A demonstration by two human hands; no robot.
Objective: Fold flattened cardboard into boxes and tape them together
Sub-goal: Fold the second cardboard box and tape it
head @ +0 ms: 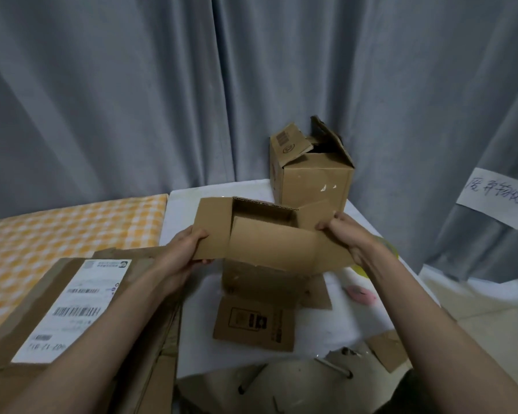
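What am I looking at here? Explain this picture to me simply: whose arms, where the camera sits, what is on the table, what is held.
There is no machine: a person wears a camera on the head, looking down at their own arms. The left hand and right hand each grip a side flap of a half-folded cardboard box, open at the top, above a white table. An assembled box stands behind it. Flattened cardboard with a shipping label lies at the left.
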